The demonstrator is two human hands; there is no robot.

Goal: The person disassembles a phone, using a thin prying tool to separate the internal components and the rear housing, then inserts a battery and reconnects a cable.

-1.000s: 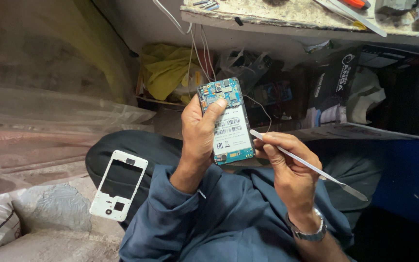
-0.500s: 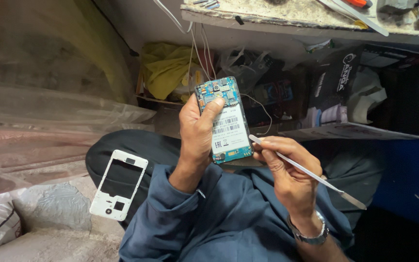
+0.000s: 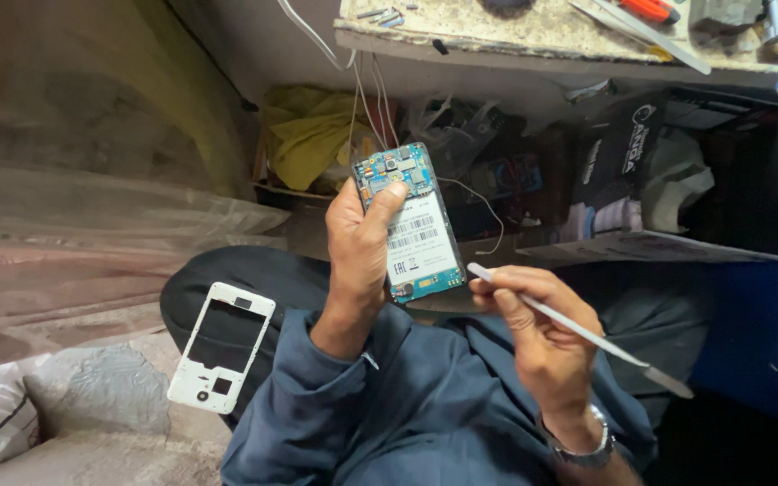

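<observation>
A speckled workbench (image 3: 533, 27) runs along the top, with a red-handled screwdriver (image 3: 650, 9), a long grey tool (image 3: 641, 31) and a few small screws (image 3: 384, 15) lying on it. Beneath it, a shelf (image 3: 659, 247) holds a yellow cloth (image 3: 312, 135), a black box (image 3: 619, 148) and crumpled bags. A white phone frame (image 3: 221, 346) rests on the person's dark trouser leg (image 3: 227, 279).

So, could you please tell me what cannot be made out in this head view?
- Opened phone: its left edge and far face, hidden by the left hand.
- Metal pry tool: its middle, wrapped by the right hand.
- White phone frame: its small markings, too small.
- Red-handled tool: cut off by the top edge.
- Shelf clutter: dark, indistinct.
</observation>
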